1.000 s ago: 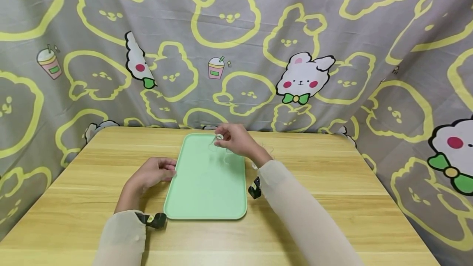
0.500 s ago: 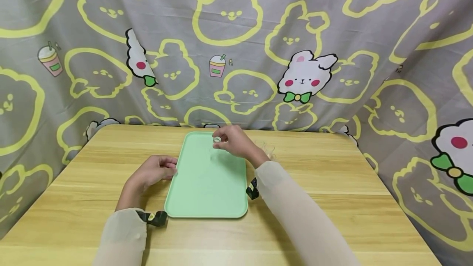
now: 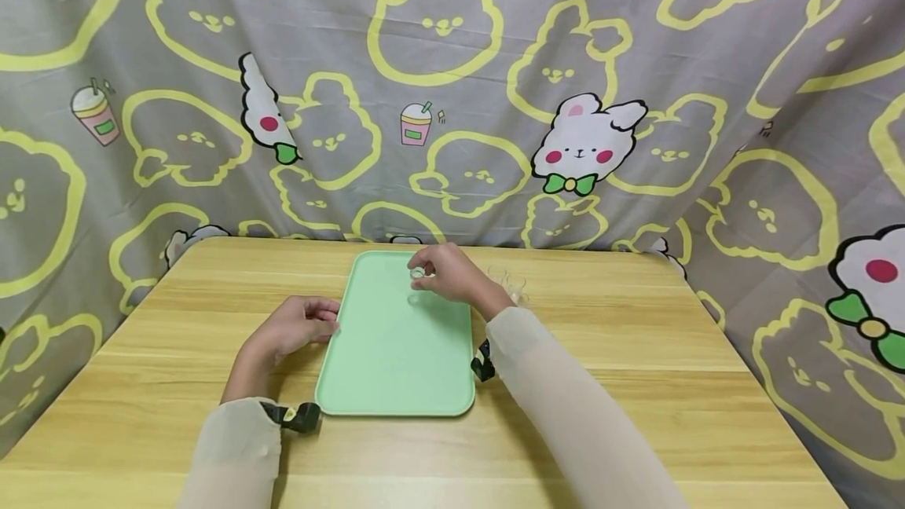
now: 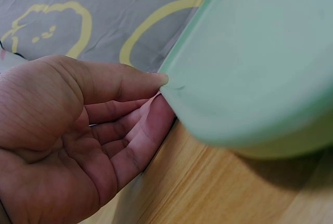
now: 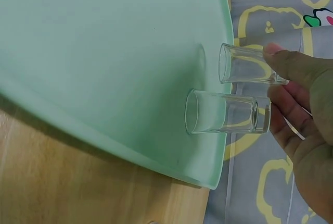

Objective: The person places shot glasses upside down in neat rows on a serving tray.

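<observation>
My right hand [image 3: 448, 272] pinches a small clear shot glass [image 5: 247, 65] near its thick base, with the mouth facing down close over the far end of the light green tray [image 3: 396, 360]. Beside it in the right wrist view, a second clear shot glass [image 5: 229, 113] stands mouth-down on the tray; the right hand hides it in the head view. At the tray's left side, my left hand [image 3: 293, 328] holds the edge. In the left wrist view its thumb [image 4: 127, 82] presses on the rim while the other fingers lie curled against the side below.
Several clear, glass-like outlines [image 3: 511, 283] lie on the wooden table [image 3: 622, 383] to the right of the tray, partly behind the right wrist. A patterned grey curtain [image 3: 467, 100] hangs close behind the table's far edge.
The shot glass in my right hand has gone from tilted to nearly upright and come down a little toward the tray. My left hand stays on the tray's edge.
</observation>
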`<state>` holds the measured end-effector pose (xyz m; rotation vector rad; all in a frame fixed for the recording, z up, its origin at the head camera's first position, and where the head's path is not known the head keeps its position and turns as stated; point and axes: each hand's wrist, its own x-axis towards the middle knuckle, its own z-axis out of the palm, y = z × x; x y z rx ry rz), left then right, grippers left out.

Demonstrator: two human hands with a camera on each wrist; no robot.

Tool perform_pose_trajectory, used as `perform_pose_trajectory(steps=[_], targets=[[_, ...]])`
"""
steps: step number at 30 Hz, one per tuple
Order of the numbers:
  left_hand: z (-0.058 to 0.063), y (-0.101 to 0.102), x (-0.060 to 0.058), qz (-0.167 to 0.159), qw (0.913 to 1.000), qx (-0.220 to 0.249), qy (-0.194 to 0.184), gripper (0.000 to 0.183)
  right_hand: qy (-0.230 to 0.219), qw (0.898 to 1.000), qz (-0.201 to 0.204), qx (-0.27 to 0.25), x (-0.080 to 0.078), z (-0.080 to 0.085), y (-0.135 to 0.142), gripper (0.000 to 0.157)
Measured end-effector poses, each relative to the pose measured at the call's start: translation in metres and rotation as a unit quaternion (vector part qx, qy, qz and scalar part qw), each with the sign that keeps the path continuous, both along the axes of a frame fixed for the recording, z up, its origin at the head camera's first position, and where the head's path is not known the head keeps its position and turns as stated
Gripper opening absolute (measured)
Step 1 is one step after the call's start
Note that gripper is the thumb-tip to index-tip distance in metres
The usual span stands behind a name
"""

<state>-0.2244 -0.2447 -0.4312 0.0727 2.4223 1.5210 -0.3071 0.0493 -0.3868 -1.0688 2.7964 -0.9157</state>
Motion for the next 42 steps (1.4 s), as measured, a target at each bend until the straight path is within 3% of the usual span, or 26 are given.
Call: perform_pose_trajectory(steps=[19,33,42], targets=[[-0.0001,0.0004,-0.0011,0.0,1.0,-0.008,0.001,0.042,0.009,0.999,0.039,0.031,-0.0012,-0.0034,-0.003,0.028],[-0.0003,0.0013,-0.0014,0.01,0.9999,-0.002,-0.003,0.039,-0.013,0.999,0.03,0.042,-0.0003,-0.004,-0.0045,0.033],[0.0004,0.0006,-0.0014,0.008,1.0,-0.004,0.0,0.039,0.0,0.999,0.024,0.029,0.0006,0.0011,-0.0022,0.042]])
